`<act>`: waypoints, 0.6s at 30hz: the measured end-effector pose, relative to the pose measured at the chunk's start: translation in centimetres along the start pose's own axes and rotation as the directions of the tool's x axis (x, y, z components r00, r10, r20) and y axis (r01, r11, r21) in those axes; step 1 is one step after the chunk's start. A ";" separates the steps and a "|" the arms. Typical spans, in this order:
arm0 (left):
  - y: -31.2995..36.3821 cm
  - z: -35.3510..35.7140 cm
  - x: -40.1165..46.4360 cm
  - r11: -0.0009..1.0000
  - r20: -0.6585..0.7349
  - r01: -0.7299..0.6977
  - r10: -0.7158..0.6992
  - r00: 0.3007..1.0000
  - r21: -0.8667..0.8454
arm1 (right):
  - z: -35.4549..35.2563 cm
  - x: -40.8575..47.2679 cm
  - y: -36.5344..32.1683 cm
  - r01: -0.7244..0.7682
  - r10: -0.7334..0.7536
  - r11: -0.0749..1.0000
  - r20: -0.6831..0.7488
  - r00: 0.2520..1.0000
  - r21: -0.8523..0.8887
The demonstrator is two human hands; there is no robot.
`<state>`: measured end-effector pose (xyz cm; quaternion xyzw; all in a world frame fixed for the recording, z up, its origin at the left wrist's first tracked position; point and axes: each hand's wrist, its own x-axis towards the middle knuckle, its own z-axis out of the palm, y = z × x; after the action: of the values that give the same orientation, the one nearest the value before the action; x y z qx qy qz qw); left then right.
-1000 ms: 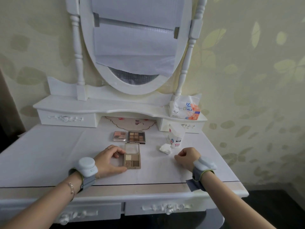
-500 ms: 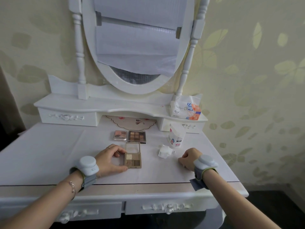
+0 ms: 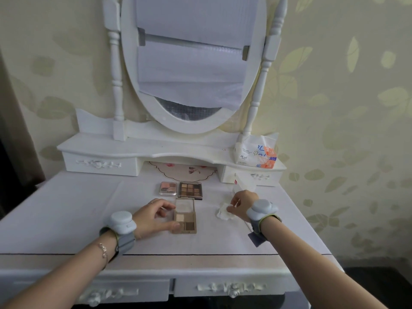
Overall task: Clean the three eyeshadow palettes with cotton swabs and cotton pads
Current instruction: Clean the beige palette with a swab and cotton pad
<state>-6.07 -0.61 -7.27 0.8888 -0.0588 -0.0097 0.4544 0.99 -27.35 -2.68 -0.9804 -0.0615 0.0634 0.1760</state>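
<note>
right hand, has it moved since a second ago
Yes. The right hand has gone forward and left across the table, from the bare top near the front edge to the crumpled cotton pad, which its fingers now touch.

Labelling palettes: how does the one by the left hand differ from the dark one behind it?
The near palette has a tan case and few large pans; the dark palette has many small pans. The left hand holds the near palette; the dark palette lies untouched. Both show brown shades.

The left hand [image 3: 153, 217] steadies the open eyeshadow palette [image 3: 185, 219]; the right hand [image 3: 240, 204] pinches a crumpled cotton pad [image 3: 224, 214].
</note>
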 end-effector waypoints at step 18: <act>9.0 -0.1 2.6 0.835 0.019 -0.045 0.066 0.998 -0.548 | -4.0 -1.6 -6.7 0.369 -0.404 0.620 -0.120 0.907 0.692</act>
<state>-4.35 -6.04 0.21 0.7198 -0.0878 -0.0294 0.6880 -0.68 -22.73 3.57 -0.8008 -0.2459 0.0656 0.5422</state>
